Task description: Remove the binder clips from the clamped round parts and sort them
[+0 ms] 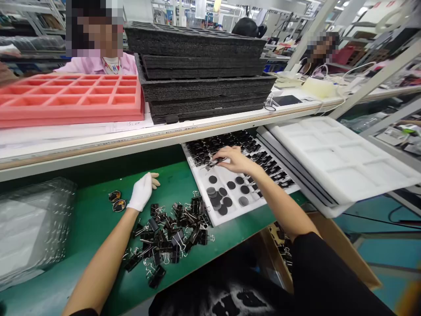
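My right hand point(236, 160) is closed on a black binder clip point(214, 163) over the white tray point(205, 184); the fingers partly hide this clip. Rows of black binder clips point(269, 164) fill the tray's far and right parts. Loose dark round discs point(222, 192) lie in its near part, some overlapping. My left hand point(142, 191), in a white glove with bare fingertips, rests on the green tabletop point(95, 237), fingers stretched out and nothing visible in them. Beside it lie two shiny round pieces point(119, 205). A heap of binder clips point(167, 237) sits between my arms.
Clear plastic trays point(36, 228) are stacked at left, white foam trays point(355, 162) at right. A shelf edge point(131, 151) crosses above the work surface, bearing a red foam tray point(75, 112) and stacked black foam trays point(207, 92). A cardboard box point(342, 250) stands below. A person sits opposite.
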The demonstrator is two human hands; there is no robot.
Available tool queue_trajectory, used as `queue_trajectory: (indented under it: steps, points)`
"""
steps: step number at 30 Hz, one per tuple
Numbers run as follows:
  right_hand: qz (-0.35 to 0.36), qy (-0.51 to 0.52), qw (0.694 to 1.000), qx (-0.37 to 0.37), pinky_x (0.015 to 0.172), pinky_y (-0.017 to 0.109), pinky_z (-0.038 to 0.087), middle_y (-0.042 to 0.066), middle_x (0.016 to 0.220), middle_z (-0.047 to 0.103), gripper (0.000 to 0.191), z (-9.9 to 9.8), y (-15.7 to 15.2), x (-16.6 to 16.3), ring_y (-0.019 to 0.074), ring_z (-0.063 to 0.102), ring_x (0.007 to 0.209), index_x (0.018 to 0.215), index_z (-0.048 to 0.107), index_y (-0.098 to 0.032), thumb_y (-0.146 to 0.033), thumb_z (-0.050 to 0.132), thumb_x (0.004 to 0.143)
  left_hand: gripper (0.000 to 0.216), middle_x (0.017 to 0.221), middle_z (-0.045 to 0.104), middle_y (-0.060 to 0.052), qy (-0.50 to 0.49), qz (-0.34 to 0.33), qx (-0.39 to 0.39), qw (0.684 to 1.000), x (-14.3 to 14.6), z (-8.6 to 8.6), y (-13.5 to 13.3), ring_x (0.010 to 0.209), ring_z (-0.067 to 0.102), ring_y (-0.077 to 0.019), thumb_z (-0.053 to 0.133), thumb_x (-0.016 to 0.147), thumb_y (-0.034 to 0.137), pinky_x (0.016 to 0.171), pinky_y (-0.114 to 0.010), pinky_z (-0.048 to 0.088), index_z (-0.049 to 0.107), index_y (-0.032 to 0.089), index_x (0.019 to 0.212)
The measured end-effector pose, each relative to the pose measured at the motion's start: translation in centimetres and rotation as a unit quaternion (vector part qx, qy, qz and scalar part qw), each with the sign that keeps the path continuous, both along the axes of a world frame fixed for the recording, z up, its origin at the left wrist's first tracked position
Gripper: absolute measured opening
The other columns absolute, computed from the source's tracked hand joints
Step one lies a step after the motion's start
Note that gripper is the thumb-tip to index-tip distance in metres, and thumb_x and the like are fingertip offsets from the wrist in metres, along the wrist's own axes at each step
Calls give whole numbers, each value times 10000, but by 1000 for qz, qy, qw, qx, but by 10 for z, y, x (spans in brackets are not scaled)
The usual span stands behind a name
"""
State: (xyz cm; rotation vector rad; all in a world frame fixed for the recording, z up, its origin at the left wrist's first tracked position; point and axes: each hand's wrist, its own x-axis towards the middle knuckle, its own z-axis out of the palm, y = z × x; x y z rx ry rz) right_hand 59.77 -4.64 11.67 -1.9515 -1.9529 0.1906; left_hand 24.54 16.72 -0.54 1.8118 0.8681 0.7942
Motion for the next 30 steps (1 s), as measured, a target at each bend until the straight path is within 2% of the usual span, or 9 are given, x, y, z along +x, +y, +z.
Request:
queue_trajectory:
  steps: [3, 7, 10, 15, 22, 30]
  points:
    - [-55, -12, 998, -13, 1049, 510, 383, 104, 1247, 783, 246, -15, -20, 51, 342, 652, 1231, 1164, 788, -248, -323, 707, 944, 714, 820, 738, -81, 9, -6, 8, 1000, 2, -1, 0, 713, 643, -202, 357, 1013, 763, 778, -379, 532, 729, 157, 1074]
    - [-123, -23, 992, -30, 1068, 537, 359, 112, 1243, 794, 270, -45, -22, 80, 361, 655, 1256, 1153, 805, -250, -335, 748, 904, 700, 822, 736, -78, 14, -2, 5, 1000, 2, -3, -1, 727, 649, -203, 360, 1017, 750, 797, -383, 537, 726, 156, 1075]
    - [-120, -26, 991, -48, 1064, 539, 348, 112, 1246, 795, 276, -56, -17, 88, 367, 646, 1278, 1156, 807, -264, -346, 747, 900, 693, 831, 740, -77, 21, -4, 5, 1000, 0, -3, -1, 735, 656, -203, 360, 1021, 743, 800, -383, 543, 725, 157, 1082]
    - [-72, -17, 994, -81, 1060, 547, 340, 106, 1273, 789, 285, -61, -19, 99, 366, 659, 1248, 1165, 808, -281, -367, 730, 905, 673, 846, 745, -73, 33, -12, 18, 999, -2, -1, -2, 754, 671, -208, 344, 1035, 722, 818, -386, 548, 726, 171, 1091]
    - [-81, -31, 994, -64, 1063, 551, 356, 122, 1297, 779, 348, -77, -22, 96, 381, 654, 1263, 1232, 792, -270, -425, 692, 938, 624, 840, 748, -63, 45, -13, 21, 999, -1, -1, -2, 757, 676, -211, 350, 1045, 687, 822, -383, 554, 728, 191, 1083]
    - [-64, -93, 990, -84, 960, 490, 374, 131, 1257, 777, 322, -75, -20, 99, 387, 654, 1215, 1206, 790, -266, -396, 685, 931, 597, 855, 758, -62, 57, -19, 26, 998, -1, -1, -2, 770, 690, -209, 344, 1051, 658, 822, -373, 570, 725, 201, 1090]
